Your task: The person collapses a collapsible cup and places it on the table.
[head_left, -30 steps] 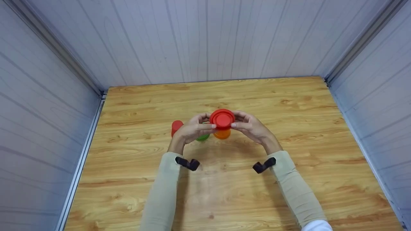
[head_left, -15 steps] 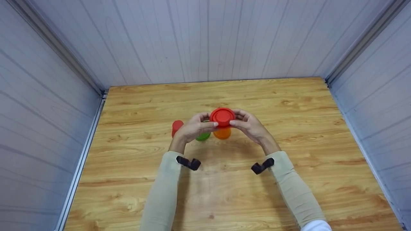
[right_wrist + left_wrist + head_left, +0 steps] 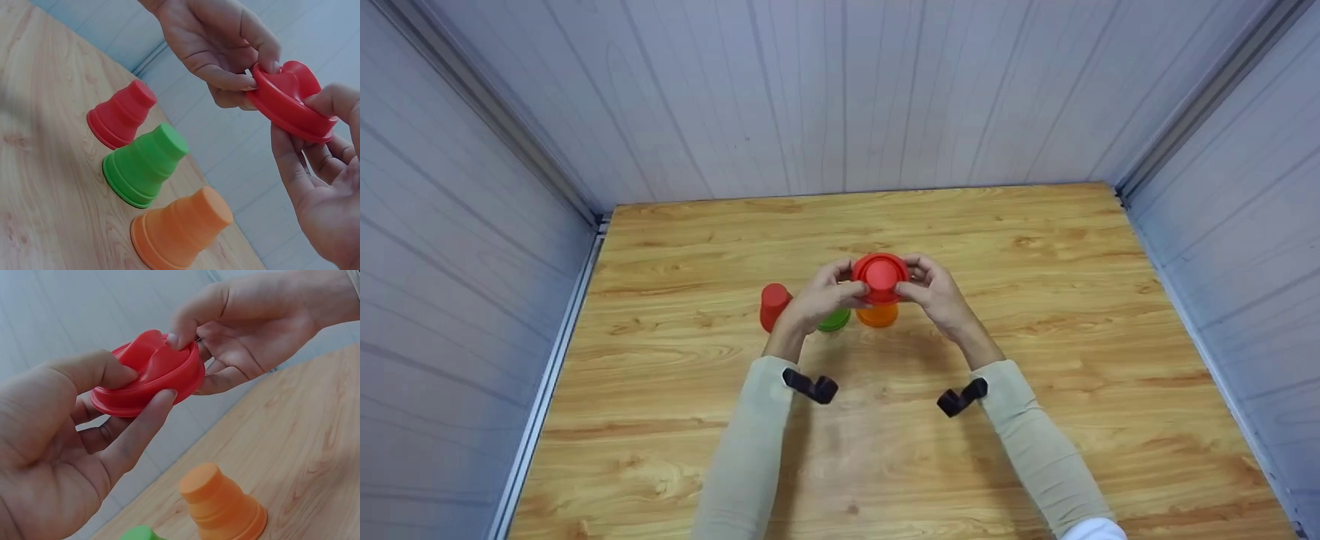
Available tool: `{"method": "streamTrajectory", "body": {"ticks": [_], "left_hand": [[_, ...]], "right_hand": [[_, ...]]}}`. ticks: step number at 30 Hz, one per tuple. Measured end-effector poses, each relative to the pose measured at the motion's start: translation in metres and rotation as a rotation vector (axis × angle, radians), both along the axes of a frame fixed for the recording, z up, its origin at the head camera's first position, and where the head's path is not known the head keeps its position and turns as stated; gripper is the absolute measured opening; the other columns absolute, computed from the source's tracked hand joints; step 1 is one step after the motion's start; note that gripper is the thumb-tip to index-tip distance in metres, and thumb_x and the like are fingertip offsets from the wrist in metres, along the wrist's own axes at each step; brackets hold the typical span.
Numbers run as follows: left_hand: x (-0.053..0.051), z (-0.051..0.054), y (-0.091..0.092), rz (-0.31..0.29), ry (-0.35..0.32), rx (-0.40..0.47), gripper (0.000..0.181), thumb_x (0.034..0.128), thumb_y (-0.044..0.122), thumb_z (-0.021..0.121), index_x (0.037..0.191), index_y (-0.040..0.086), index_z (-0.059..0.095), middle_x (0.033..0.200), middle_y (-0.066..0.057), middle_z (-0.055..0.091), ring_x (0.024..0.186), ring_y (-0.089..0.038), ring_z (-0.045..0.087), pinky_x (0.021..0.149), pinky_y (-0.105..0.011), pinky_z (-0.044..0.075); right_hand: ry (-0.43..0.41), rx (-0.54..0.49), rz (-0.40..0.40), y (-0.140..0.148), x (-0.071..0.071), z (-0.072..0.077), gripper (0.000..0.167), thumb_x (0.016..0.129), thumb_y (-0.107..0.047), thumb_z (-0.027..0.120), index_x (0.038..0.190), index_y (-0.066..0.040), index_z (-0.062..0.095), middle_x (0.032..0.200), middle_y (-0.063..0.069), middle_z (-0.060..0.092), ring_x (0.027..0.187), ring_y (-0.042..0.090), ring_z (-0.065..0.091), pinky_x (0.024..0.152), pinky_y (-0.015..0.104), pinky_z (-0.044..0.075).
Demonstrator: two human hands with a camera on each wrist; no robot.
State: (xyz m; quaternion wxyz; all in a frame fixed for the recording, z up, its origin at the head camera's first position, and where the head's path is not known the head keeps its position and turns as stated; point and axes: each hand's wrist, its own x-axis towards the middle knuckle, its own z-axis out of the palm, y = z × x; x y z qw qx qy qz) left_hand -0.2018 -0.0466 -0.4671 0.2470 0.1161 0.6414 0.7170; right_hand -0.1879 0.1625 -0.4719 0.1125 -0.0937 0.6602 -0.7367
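Note:
A red collapsible cup [image 3: 880,271], squashed nearly flat, is held above the table between both hands. My left hand [image 3: 819,301] pinches its left side, and in the left wrist view the thumb presses into the folded wall [image 3: 154,363]. On the opposite side my right hand [image 3: 943,301] pinches the rim, thumb on top and fingers beneath. The soft wall looks buckled under the thumbs. Behind and below the hands, a second red cup [image 3: 121,115], a green cup [image 3: 145,166] and an orange cup [image 3: 183,228] stand extended and upside down in a row.
The wooden tabletop [image 3: 855,450] is bounded by a pale panel wall [image 3: 840,90] at the back and side walls left and right. Black camera mounts [image 3: 811,386] sit at both cuffs. The standing red cup is close to my left wrist.
The wrists have come slightly closer together, and the thumbs have shifted inward on the held red cup. Its centre changes shape a little. More of the standing red cup shows.

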Motion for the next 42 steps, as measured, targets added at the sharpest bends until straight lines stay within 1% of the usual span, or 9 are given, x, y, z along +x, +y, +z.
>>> {"method": "streamTrajectory", "body": {"ticks": [3,5,9,12,15,18,22,30,42], "left_hand": [[0.0000,-0.0010,0.0002,0.005,0.011,-0.013,0.022,0.0914,0.003,0.054,0.113,0.000,0.052,0.113,-0.013,0.056,0.094,-0.021,0.064,0.085,-0.034,0.057],[0.0002,-0.0013,-0.0012,-0.002,0.000,0.005,0.022,0.0924,0.004,0.055,0.114,0.000,0.051,0.115,-0.013,0.055,0.097,-0.022,0.064,0.087,-0.034,0.056],[0.0014,-0.0001,-0.0059,-0.017,-0.055,0.051,0.031,0.0913,0.001,0.059,0.120,-0.002,0.047,0.121,-0.015,0.052,0.106,-0.025,0.060,0.093,-0.037,0.053],[0.0011,-0.0003,-0.0071,-0.013,-0.069,0.021,0.043,0.0865,0.001,0.066,0.124,-0.001,0.045,0.126,-0.015,0.051,0.113,-0.025,0.056,0.097,-0.036,0.050],[0.0005,-0.0009,-0.0059,0.009,-0.050,-0.057,0.052,0.0815,0.005,0.073,0.125,0.002,0.046,0.128,-0.012,0.052,0.116,-0.024,0.054,0.099,-0.035,0.049],[0.0004,0.0000,-0.0038,0.032,-0.034,-0.096,0.053,0.0801,0.008,0.076,0.125,0.003,0.047,0.128,-0.012,0.054,0.117,-0.025,0.054,0.100,-0.036,0.047],[0.0006,0.0027,-0.0013,0.044,-0.010,-0.105,0.052,0.0808,0.010,0.076,0.124,0.003,0.048,0.126,-0.011,0.055,0.116,-0.024,0.055,0.100,-0.036,0.047],[0.0007,0.0067,0.0003,0.056,0.009,-0.096,0.050,0.0850,0.007,0.070,0.127,-0.001,0.045,0.127,-0.015,0.050,0.114,-0.026,0.056,0.097,-0.034,0.050],[0.0023,0.0065,0.0028,0.086,-0.005,-0.113,0.042,0.0884,0.004,0.064,0.125,-0.003,0.044,0.124,-0.016,0.049,0.108,-0.026,0.058,0.091,-0.033,0.054]], "right_hand": [[-0.003,-0.018,-0.016,-0.0014,-0.0002,-0.0023,0.033,0.088,0.004,0.058,0.119,0.002,0.051,0.104,0.005,0.065,0.090,0.016,0.064,0.078,0.029,0.057],[-0.013,-0.037,-0.013,-0.0012,-0.0007,-0.0032,0.034,0.088,0.003,0.059,0.120,0.002,0.050,0.105,0.004,0.065,0.091,0.016,0.064,0.079,0.028,0.057],[-0.043,-0.106,0.032,-0.0007,-0.0014,-0.0031,0.039,0.089,0.001,0.061,0.125,0.004,0.047,0.112,0.006,0.061,0.100,0.017,0.060,0.086,0.027,0.054],[-0.062,-0.144,0.081,-0.0004,-0.0012,-0.0027,0.047,0.088,0.002,0.062,0.131,0.004,0.043,0.122,0.010,0.056,0.109,0.019,0.055,0.093,0.026,0.051],[-0.066,-0.124,0.107,-0.0006,-0.0001,-0.0014,0.054,0.086,0.002,0.065,0.135,0.003,0.040,0.129,0.012,0.052,0.115,0.021,0.052,0.096,0.025,0.049],[-0.061,-0.089,0.092,-0.0023,0.0003,-0.0003,0.058,0.085,0.001,0.067,0.137,0.001,0.040,0.130,0.013,0.050,0.117,0.022,0.051,0.096,0.026,0.049],[-0.067,-0.082,0.044,-0.0042,0.0008,0.0014,0.057,0.085,0.001,0.068,0.136,0.001,0.042,0.129,0.012,0.051,0.116,0.022,0.053,0.094,0.026,0.051],[-0.025,-0.039,0.012,-0.0066,0.0010,0.0022,0.056,0.085,-0.001,0.069,0.135,0.002,0.043,0.128,0.014,0.052,0.114,0.022,0.055,0.092,0.026,0.051],[-0.014,0.052,-0.048,-0.0101,0.0009,0.0019,0.056,0.084,0.000,0.069,0.135,0.002,0.044,0.127,0.018,0.052,0.112,0.022,0.056,0.090,0.023,0.052]]}}
